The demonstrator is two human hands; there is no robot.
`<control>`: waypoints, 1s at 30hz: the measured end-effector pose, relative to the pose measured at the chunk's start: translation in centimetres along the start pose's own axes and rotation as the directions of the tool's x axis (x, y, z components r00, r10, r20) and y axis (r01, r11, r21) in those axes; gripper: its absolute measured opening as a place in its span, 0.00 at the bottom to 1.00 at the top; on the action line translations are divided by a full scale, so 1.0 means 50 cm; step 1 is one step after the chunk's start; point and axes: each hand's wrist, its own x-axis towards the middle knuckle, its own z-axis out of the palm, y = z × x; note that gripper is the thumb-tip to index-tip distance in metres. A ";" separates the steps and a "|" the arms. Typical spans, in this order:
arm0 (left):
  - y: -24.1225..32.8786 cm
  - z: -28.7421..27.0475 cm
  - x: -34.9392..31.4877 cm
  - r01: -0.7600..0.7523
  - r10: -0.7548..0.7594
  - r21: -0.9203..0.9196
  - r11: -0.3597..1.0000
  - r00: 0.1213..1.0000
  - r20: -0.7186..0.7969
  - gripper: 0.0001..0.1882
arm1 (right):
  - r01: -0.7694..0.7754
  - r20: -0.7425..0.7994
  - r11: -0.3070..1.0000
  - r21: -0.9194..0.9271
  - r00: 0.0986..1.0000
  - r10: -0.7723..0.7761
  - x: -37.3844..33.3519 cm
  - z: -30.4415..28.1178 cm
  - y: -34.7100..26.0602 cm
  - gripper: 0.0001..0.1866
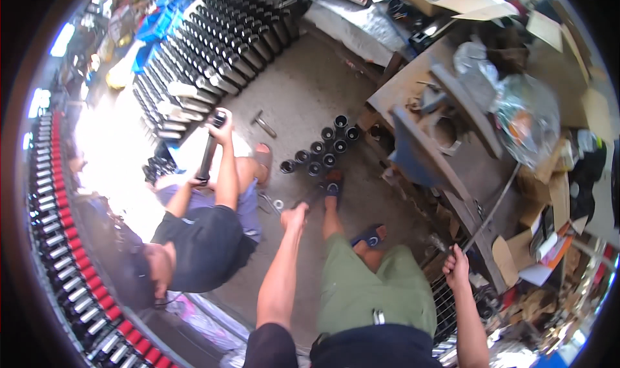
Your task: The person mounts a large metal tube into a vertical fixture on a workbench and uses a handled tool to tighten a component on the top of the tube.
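My right hand [456, 266] is closed around the lower end of a long thin metal rod [494, 210], which slants up and away across the bench edge. My left hand [295, 217] is held out over the floor, its fingers closed; a dark, blurred shape shows beside it, and I cannot make out what it grips. Beyond that hand, several black cylinders [316, 148] stand upright on the floor in a cluster, open ends up. A ring [278, 204] and a wrench-like tool [268, 202] lie left of my left hand.
To my left a person [206, 245] squats, holding a black tube [208, 150]. A hammer [265, 124] lies on the floor. Rows of black cylinders [226, 39] fill the far left. Red-and-silver parts [81, 255] line the left rim. A cluttered metal bench [481, 174] stands right.
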 end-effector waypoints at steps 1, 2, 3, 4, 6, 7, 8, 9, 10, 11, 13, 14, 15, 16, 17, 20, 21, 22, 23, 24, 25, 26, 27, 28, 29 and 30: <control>-0.003 -0.094 -0.101 0.032 -0.022 -0.136 0.990 0.997 0.072 0.19 | 0.005 -0.010 1.000 -0.007 1.000 -0.005 -0.007 -0.015 0.008 0.13; -0.007 -0.202 -0.216 0.019 0.024 -0.190 0.982 0.974 0.224 0.18 | 0.006 -0.027 1.000 -0.011 1.000 -0.006 -0.022 -0.046 0.031 0.13; -0.071 -0.296 -0.295 -0.028 0.136 -0.308 0.951 0.932 0.336 0.18 | 0.004 -0.030 1.000 -0.021 1.000 -0.005 -0.030 -0.077 0.044 0.11; -0.080 -0.388 -0.416 -0.022 0.203 -0.384 0.923 0.876 0.437 0.17 | 0.002 -0.071 0.998 -0.063 0.997 -0.006 -0.037 -0.101 0.045 0.10; -0.061 -0.557 -0.576 -0.186 0.194 -0.069 0.980 0.824 0.533 0.17 | -0.009 -0.119 0.988 -0.151 0.993 -0.009 -0.054 -0.135 0.075 0.09; -0.029 -0.572 -0.602 -0.410 0.426 -0.144 0.901 0.772 0.471 0.19 | 0.026 -0.128 0.978 -0.206 0.990 -0.053 -0.052 -0.151 0.086 0.07; 0.016 -0.551 -0.622 -0.606 0.632 -0.206 0.768 0.667 0.393 0.21 | 0.084 -0.198 0.989 -0.120 0.974 -0.107 -0.045 -0.154 0.100 0.07; 0.116 -0.519 -0.671 -0.664 0.709 -0.251 0.704 0.641 0.293 0.24 | 0.128 -0.218 0.973 -0.192 0.961 -0.169 -0.025 -0.166 0.112 0.09; 0.223 -0.495 -0.721 -0.723 0.776 -0.281 0.631 0.592 0.219 0.26 | 0.161 -0.263 0.957 -0.242 0.938 -0.225 -0.013 -0.182 0.124 0.12; 0.270 -0.483 -0.736 -0.710 0.823 -0.417 0.568 0.509 0.253 0.25 | 0.266 -0.337 0.886 -0.379 0.852 -0.400 -0.018 -0.175 0.135 0.16; 0.377 -0.447 -0.797 -0.671 0.945 -0.665 0.327 0.247 0.215 0.21 | 0.263 -0.432 0.817 -0.514 0.743 -0.511 -0.077 -0.132 0.096 0.28; 0.415 -0.428 -0.812 -0.629 0.979 -0.750 0.203 0.146 0.143 0.19 | 0.256 -0.451 0.814 -0.521 0.727 -0.518 -0.112 -0.115 0.080 0.29; 0.462 -0.396 -0.850 -0.591 0.996 -0.802 0.086 0.080 0.048 0.18 | 0.236 -0.460 0.789 -0.568 0.704 -0.541 -0.111 -0.131 0.107 0.30; 0.510 -0.363 -0.883 -0.547 0.997 -0.836 -0.033 0.041 -0.066 0.17 | 0.245 -0.447 0.776 -0.581 0.701 -0.556 -0.151 -0.124 0.113 0.31; 0.563 -0.330 -0.887 -0.565 0.993 -0.816 -0.120 -0.050 -0.111 0.18 | 0.303 -0.470 0.759 -0.577 0.636 -0.611 -0.183 -0.113 0.128 0.30; 0.701 -0.235 -0.856 -0.540 0.995 -0.835 -0.103 -0.052 -0.089 0.14 | 0.327 -0.481 0.737 -0.592 0.591 -0.648 -0.246 -0.103 0.179 0.30; 0.739 -0.209 -0.866 -0.529 0.998 -0.846 -0.064 -0.025 -0.060 0.13 | 0.336 -0.476 0.724 -0.602 0.577 -0.664 -0.256 -0.102 0.201 0.31; 0.772 -0.190 -0.886 -0.537 0.998 -0.841 -0.062 -0.028 -0.055 0.12 | 0.372 -0.463 0.705 -0.604 0.555 -0.690 -0.280 -0.090 0.209 0.31; 0.801 -0.158 -0.872 -0.503 1.000 -0.864 -0.015 -0.017 -0.007 0.12 | 0.369 -0.462 0.691 -0.622 0.539 -0.704 -0.301 -0.079 0.217 0.31; 0.831 -0.136 -0.845 -0.460 0.992 -0.879 0.126 0.047 0.118 0.13 | 0.369 -0.457 0.675 -0.639 0.524 -0.719 -0.319 -0.068 0.221 0.31; 0.850 -0.117 -0.848 -0.480 0.990 -0.867 0.137 0.035 0.137 0.13 | 0.368 -0.461 0.670 -0.644 0.512 -0.725 -0.338 -0.060 0.232 0.30; 0.869 -0.100 -0.850 -0.501 0.988 -0.854 0.144 0.025 0.152 0.14 | 0.369 -0.462 0.663 -0.651 0.500 -0.733 -0.355 -0.052 0.236 0.30; 0.886 -0.079 -0.854 -0.486 0.979 -0.853 0.190 0.023 0.205 0.14 | 0.385 -0.456 0.653 -0.652 0.489 -0.744 -0.376 -0.045 0.238 0.28; 0.901 -0.070 -0.854 -0.527 0.957 -0.807 0.267 0.048 0.286 0.16 | 0.403 -0.454 0.641 -0.654 0.469 -0.758 -0.393 -0.033 0.237 0.27; 0.918 -0.062 -0.855 -0.536 0.923 -0.767 0.352 0.061 0.381 0.16 | 0.422 -0.449 0.626 -0.656 0.450 -0.772 -0.409 -0.023 0.231 0.26; 0.931 -0.059 -0.867 -0.547 0.877 -0.716 0.435 0.074 0.476 0.16 | 0.438 -0.447 0.615 -0.656 0.432 -0.784 -0.424 -0.012 0.229 0.26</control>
